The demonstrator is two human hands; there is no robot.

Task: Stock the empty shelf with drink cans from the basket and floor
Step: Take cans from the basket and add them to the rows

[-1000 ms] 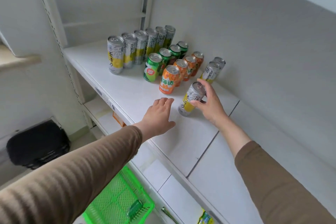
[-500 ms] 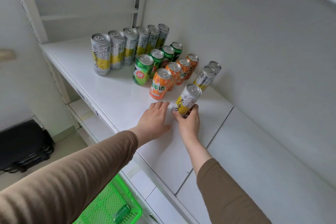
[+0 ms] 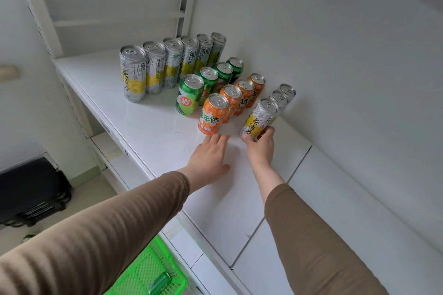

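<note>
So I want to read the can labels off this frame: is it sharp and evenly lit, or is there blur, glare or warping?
Head view: soft, even light, faint shadows; the cans are sharp and front labels legible, with slight sheen on the shelf; wide-angle warping tilts the cans and bends the uprights; the near sleeve and basket look soft.
</note>
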